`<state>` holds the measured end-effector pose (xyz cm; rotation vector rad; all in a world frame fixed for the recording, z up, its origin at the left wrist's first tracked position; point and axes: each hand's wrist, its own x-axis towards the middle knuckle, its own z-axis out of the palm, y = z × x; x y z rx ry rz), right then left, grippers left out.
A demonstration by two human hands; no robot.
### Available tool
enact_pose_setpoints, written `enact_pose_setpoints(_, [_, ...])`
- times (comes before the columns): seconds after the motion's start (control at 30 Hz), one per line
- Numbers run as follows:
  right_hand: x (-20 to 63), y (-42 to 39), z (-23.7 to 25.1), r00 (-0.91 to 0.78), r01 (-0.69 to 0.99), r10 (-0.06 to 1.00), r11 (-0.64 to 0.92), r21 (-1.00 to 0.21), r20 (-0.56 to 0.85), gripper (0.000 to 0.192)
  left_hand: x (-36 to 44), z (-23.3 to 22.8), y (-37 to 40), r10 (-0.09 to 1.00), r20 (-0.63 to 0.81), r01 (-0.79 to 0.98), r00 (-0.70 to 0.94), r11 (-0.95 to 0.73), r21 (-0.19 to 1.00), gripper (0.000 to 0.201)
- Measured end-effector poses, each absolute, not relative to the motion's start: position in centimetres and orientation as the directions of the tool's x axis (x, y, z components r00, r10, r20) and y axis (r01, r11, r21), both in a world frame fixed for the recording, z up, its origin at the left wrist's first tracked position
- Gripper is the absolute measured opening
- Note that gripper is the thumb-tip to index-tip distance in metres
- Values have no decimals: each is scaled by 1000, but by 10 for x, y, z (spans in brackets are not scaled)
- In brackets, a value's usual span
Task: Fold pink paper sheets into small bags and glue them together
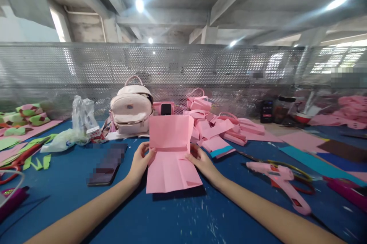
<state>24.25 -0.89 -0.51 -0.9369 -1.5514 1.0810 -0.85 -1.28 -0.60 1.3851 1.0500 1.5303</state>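
A creased pink sheet (172,167), paper or felt, stands in front of me with its upper part folded up and its lower part sloping toward me. My left hand (142,160) pinches its left edge at the fold, thumb in front and fingers partly hidden behind. On the opposite edge, my right hand (202,162) grips it the same way. The sheet's lower edge hovers just over the blue table (183,221) and casts a shadow. Behind it lies a heap of pink pieces (213,125).
A pink glue gun (282,179) lies at right beside scissors (298,171). Phone (107,165), plastic bags (83,122) and a pale backpack (132,108) occupy the left. Farther left are red-handled scissors (17,165) and green scraps (46,162). A perforated metal partition (177,68) runs along the back.
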Motion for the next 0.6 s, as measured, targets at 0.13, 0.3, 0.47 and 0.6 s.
enact_pose_setpoints(0.13, [241, -15, -1, -189, 69, 943, 289, -955, 272, 55, -10, -4, -13, 883, 417, 68, -217, -412, 909, 36])
enact_pose_setpoints(0.3, [241, -16, 2, -178, 91, 951, 271, -958, 252, 55, -10, 20, -34, 761, 594, 270, -263, -533, 802, 21])
enact_pose_setpoints(0.47, [233, -18, 0, -228, 99, 939, 285, -953, 257, 62, 10, 33, -64, 768, 624, 312, 147, -634, 708, 7])
enact_pose_setpoints(0.6, [228, -24, -1, -294, 136, 918, 317, -939, 267, 61, 21, 18, -72, 798, 321, 469, 510, -571, 674, 66])
